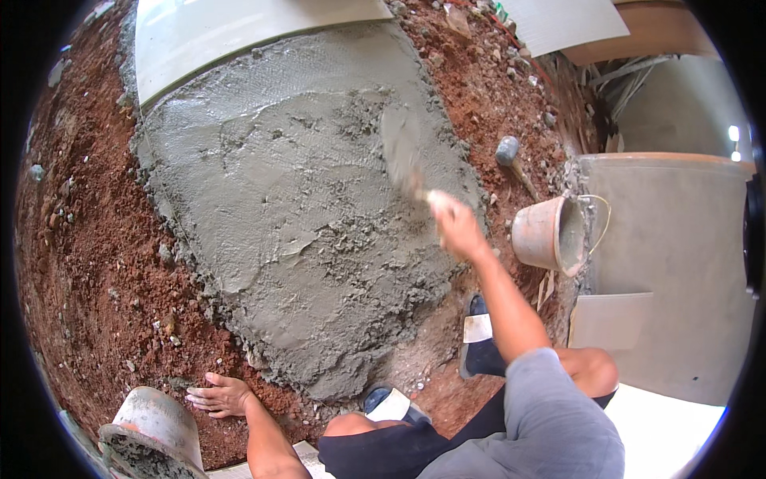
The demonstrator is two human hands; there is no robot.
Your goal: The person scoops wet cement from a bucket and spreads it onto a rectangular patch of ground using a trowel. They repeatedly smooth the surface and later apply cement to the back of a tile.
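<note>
My right hand (457,227) is closed round the handle of a trowel (399,144), whose blade is smeared by motion and lies on or just above the wet mortar (263,191). This grey bed is smooth in places and rough and crumbly toward my feet. Down at the left, my left hand (220,397) rests on the red soil with its fingers spread. It holds nothing. Close beside it a mortar-crusted bucket (163,419) tips toward the lower edge, with grey mortar inside.
A large pale tile (239,36) covers the bed's far end. Right of the bed lie a mallet (507,150) and a tipped bucket (536,233) with a wire handle, near the grey wall (678,231). Loose red soil (104,279) and stones border the left. My sandalled feet stand at the near edge.
</note>
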